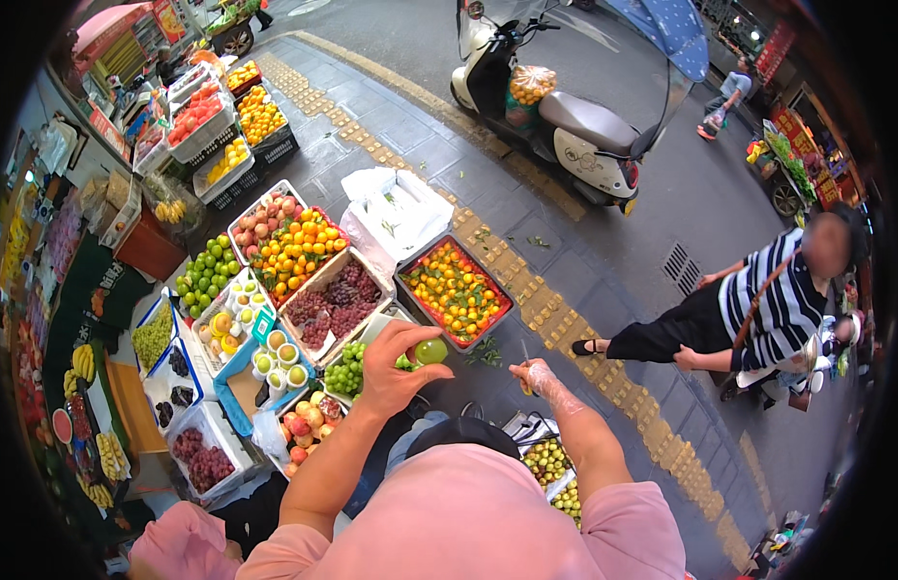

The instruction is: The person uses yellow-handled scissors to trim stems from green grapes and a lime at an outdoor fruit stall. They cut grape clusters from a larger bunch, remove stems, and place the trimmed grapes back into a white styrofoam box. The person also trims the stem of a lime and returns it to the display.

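Note:
My left hand (pixel 395 368) pinches a round green grape (pixel 431 351) between thumb and fingertips, raised above the fruit crates. In my right hand (pixel 537 378) is a small tool with a thin metal tip (pixel 523 349); a bit of yellow shows below the fist, and whether it is scissors or a knife I cannot tell. Clear plastic film clings to the right hand and wrist. Green grapes (pixel 344 373) fill a crate partly hidden behind my left hand. Beyond them are a white crate of red grapes (pixel 336 299) and a red-lined crate of small leafy oranges (pixel 452 290).
Pomegranates (pixel 307 424) and wrapped pears (pixel 280 359) stand at left, green jujube-like fruits (pixel 547 462) near my right side. A person in stripes (pixel 764 290) is on the right. A parked scooter (pixel 565 116) stands beyond the tactile paving (pixel 550 297). A pink-clad person (pixel 177 540) is at lower left.

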A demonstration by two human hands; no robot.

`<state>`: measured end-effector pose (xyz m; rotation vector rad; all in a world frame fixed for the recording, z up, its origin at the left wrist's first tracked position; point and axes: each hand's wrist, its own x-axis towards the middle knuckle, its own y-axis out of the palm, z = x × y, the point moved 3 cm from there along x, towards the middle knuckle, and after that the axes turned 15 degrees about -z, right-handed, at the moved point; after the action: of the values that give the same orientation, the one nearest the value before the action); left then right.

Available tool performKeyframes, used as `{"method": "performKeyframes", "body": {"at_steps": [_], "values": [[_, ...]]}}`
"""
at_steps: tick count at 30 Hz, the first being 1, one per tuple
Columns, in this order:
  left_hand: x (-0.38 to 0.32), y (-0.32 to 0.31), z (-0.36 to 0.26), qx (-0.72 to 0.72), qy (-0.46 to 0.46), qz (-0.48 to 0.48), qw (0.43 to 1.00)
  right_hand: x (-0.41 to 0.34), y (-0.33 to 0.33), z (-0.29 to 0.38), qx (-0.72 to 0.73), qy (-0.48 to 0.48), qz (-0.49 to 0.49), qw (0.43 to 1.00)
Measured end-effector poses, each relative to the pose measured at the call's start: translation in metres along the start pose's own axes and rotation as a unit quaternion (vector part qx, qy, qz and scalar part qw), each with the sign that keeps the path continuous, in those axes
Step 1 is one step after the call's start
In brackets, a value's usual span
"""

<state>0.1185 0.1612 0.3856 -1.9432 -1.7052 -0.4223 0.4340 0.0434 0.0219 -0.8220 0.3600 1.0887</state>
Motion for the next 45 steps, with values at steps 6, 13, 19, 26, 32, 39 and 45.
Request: {"method": "performKeyframes", "body": {"at_steps": [6, 13, 19, 26, 32, 39, 45], "values": [[-0.022, 0.022, -0.033, -0.011, -0.026, -0.019, 0.999, -0.014, -0.03, -0.034, -0.059, 0.019, 0.013, 0.998], [-0.044, 0.038, -0.055, -0.006, -0.039, -0.008, 0.999, -0.04, -0.046, -0.041, -0.173, -0.015, 0.073, 0.982], [-0.068, 0.032, -0.042, -0.036, -0.101, 0.028, 0.994, -0.064, -0.037, -0.028, -0.075, -0.101, 0.057, 0.99], [-0.062, 0.001, -0.041, 0.022, -0.086, 0.059, 0.994, -0.16, -0.055, 0.049, -0.022, -0.164, -0.077, 0.983], [-0.057, 0.006, -0.058, 0.136, 0.131, 0.164, 0.968, -0.272, -0.007, 0.168, 0.191, -0.264, -0.007, 0.945], [-0.039, 0.02, -0.075, 0.1, 0.195, 0.164, 0.962, -0.313, 0.002, 0.205, 0.213, -0.256, -0.09, 0.939], [-0.037, 0.017, -0.084, -0.024, 0.08, 0.166, 0.983, -0.347, -0.008, 0.221, 0.428, -0.238, 0.007, 0.872]]}}
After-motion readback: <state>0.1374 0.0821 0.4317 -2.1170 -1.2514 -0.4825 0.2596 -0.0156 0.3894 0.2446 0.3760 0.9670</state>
